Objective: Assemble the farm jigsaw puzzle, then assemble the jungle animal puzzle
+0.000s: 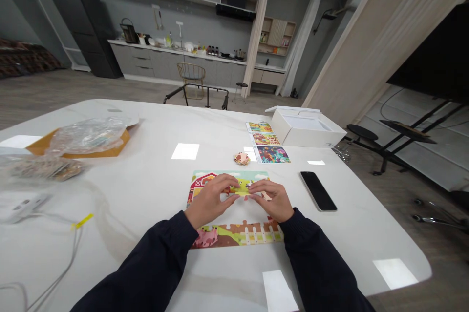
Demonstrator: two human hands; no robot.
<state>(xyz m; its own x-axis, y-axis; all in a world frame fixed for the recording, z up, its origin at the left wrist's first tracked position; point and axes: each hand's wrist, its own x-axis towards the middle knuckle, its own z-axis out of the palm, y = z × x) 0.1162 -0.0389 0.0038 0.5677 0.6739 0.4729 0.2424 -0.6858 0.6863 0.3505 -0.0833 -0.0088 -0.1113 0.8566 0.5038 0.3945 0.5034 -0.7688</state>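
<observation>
A farm-scene jigsaw puzzle lies in two sections on the white table. Its upper section [200, 185] has a red barn and sky, and its lower strip [256, 234] shows a white fence and a pink pig. Between the sections is a gap of bare table. My left hand [212, 200] and my right hand [274, 200] meet over the upper section's lower edge. Thumbs and fingers of both are closed around a green puzzle piece [243, 186], partly hidden by the fingertips. Beyond them sits a small pile of loose puzzle pieces [242, 158].
Printed picture sheets [273, 154] lie by an open white box [306, 129] at the back right. A black phone [318, 191] is right of the puzzle. Clear plastic packaging [90, 134], bagged pieces [47, 168] and a white power strip [22, 207] with cables occupy the left.
</observation>
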